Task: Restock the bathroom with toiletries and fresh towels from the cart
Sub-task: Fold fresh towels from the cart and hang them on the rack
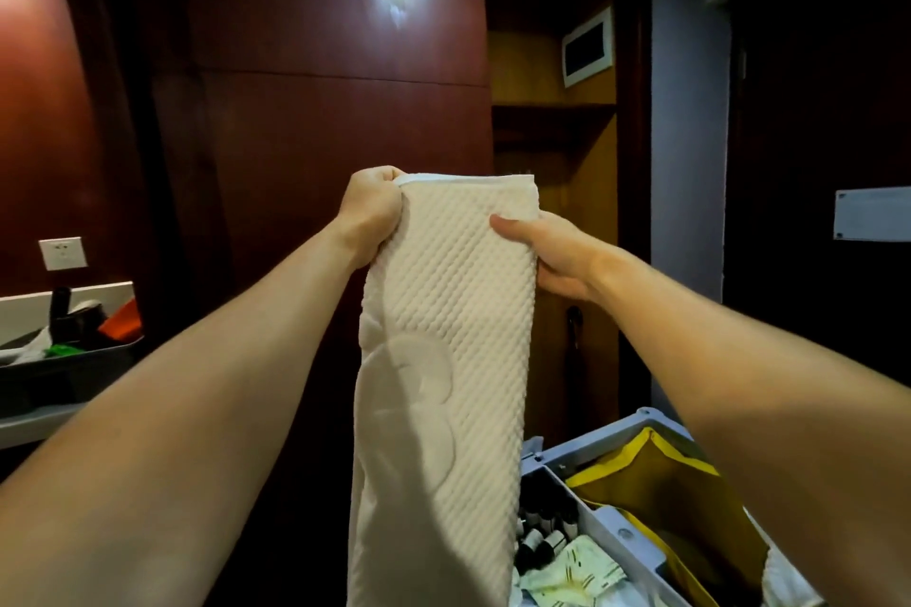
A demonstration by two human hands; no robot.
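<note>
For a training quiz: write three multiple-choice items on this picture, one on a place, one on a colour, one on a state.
1. Where is the cart?
A. lower right
B. upper left
C. behind the person

2. What colour is the bag in the cart?
A. red
B. yellow
C. blue

3. How is the towel held?
A. lying flat on a shelf
B. by one hand only
C. hanging, both hands near its top

Answers:
1 A: the cart sits at the lower right.
2 B: the bag is yellow.
3 C: the left hand and right hand grip the towel near its top.
</note>
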